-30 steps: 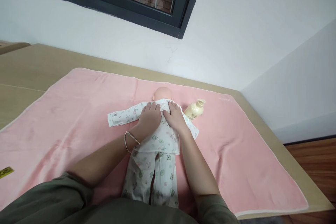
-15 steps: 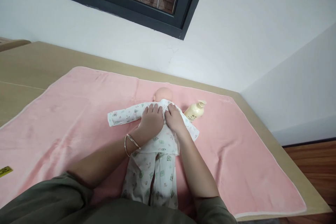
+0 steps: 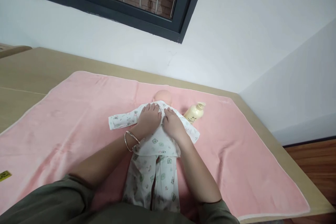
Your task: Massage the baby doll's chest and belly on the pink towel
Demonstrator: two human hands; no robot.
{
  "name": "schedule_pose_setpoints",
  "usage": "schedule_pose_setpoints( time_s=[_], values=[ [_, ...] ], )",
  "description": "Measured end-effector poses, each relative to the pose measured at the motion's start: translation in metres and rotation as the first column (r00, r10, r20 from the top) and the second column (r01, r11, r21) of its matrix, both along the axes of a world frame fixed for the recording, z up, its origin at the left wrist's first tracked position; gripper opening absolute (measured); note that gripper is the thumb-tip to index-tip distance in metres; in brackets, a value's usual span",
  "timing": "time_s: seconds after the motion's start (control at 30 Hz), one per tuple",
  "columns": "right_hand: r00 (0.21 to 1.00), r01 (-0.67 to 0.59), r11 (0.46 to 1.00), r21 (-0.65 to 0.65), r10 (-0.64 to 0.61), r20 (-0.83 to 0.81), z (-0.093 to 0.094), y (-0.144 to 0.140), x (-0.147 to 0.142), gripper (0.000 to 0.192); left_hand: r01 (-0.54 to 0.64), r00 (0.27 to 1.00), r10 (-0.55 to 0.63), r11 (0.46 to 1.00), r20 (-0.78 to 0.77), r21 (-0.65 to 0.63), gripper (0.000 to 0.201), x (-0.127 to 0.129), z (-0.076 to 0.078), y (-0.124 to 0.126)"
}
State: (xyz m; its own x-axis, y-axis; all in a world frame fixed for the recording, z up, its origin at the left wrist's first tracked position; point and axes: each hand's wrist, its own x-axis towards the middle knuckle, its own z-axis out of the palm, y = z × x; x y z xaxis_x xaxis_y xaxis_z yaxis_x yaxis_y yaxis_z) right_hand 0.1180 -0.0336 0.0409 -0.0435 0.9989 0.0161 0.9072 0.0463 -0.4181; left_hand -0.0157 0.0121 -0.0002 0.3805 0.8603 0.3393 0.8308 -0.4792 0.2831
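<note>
A baby doll [image 3: 162,95] with a bare, smooth head lies stretched out, its legs toward me. It wears a white printed long-sleeved top [image 3: 160,145] and matching printed trousers [image 3: 166,182]. My left hand [image 3: 149,119] rests flat on the upper part of the top, fingers stretched toward the doll's head, a bangle on the wrist. Beside it, my right hand [image 3: 173,123] lies on the other half of the top, fingers extended. Both hands touch the cloth and hide part of the doll's torso. Whether the doll faces up or down I cannot tell.
A cream pump bottle [image 3: 194,112] lies tilted close to the doll's right-hand sleeve. Under everything is a pink blanket [image 3: 249,154] on a wooden table [image 3: 65,57]. A yellow label [image 3: 5,175] shows at the left edge. Wall and window [image 3: 168,29] rise behind.
Both hands have slid slightly toward me over the doll's top, staying in contact with it. More of the collar shows now. The bottle stays where it was; the view has tilted slightly.
</note>
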Motion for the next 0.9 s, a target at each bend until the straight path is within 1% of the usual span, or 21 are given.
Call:
schedule_pose_setpoints(
  time_s=[0.07, 0.13, 0.2, 0.27, 0.4, 0.43, 0.53, 0.6, 0.7, 0.83, 0.9],
  values=[
    [0.999, 0.029, 0.999, 0.023, -0.028, -0.042, -0.005, 0.009, 0.01, 0.051, -0.027, 0.999, 0.028, 0.999, -0.035, 0.027, 0.048, 0.005, 0.0, -0.014],
    [0.996, 0.074, 0.996, 0.057, -0.071, -0.055, -0.012, 0.018, 0.018, 0.049, -0.015, 0.998, 0.018, 0.998, -0.058, 0.053, 0.047, 0.009, 0.001, -0.026],
    [0.993, 0.112, 0.99, 0.087, -0.109, -0.033, -0.018, 0.023, 0.02, 0.05, 0.009, 0.998, -0.004, 0.998, -0.067, 0.063, 0.047, 0.01, 0.002, -0.029],
    [0.992, 0.123, 0.986, 0.109, -0.126, 0.017, -0.021, 0.023, 0.016, 0.052, 0.056, 0.997, -0.052, 0.997, -0.057, 0.053, 0.046, 0.008, 0.002, -0.023],
    [0.981, 0.117, 0.986, 0.118, -0.133, 0.14, -0.017, 0.01, -0.005, 0.052, 0.178, 0.984, -0.178, 0.984, -0.017, 0.02, 0.044, -0.004, -0.004, 0.007],
    [0.978, 0.116, 0.987, 0.115, -0.134, 0.16, -0.015, 0.006, -0.01, 0.052, 0.183, 0.983, -0.183, 0.983, -0.004, 0.011, 0.044, -0.006, -0.006, 0.014],
    [0.974, 0.099, 0.989, 0.11, -0.119, 0.193, -0.01, -0.004, -0.022, 0.053, 0.146, 0.989, -0.146, 0.989, 0.021, 0.0, 0.041, -0.011, -0.012, 0.028],
    [0.975, 0.086, 0.99, 0.107, -0.106, 0.194, -0.009, -0.005, -0.023, 0.053, 0.143, 0.99, -0.143, 0.99, 0.017, 0.015, 0.039, -0.012, -0.014, 0.031],
    [0.983, 0.105, 0.989, 0.102, -0.119, 0.141, -0.01, 0.001, -0.015, 0.05, 0.151, 0.989, -0.151, 0.988, 0.005, 0.033, 0.039, -0.01, -0.016, 0.028],
    [0.987, 0.135, 0.983, 0.124, -0.145, 0.073, -0.018, 0.015, -0.002, 0.054, 0.082, 0.996, -0.083, 0.995, 0.02, 0.051, 0.048, -0.006, -0.019, 0.022],
    [0.987, 0.139, 0.982, 0.125, -0.148, 0.06, -0.02, 0.018, 0.003, 0.056, 0.07, 0.997, -0.072, 0.996, 0.029, 0.052, 0.049, -0.004, -0.02, 0.02]
  ],
)
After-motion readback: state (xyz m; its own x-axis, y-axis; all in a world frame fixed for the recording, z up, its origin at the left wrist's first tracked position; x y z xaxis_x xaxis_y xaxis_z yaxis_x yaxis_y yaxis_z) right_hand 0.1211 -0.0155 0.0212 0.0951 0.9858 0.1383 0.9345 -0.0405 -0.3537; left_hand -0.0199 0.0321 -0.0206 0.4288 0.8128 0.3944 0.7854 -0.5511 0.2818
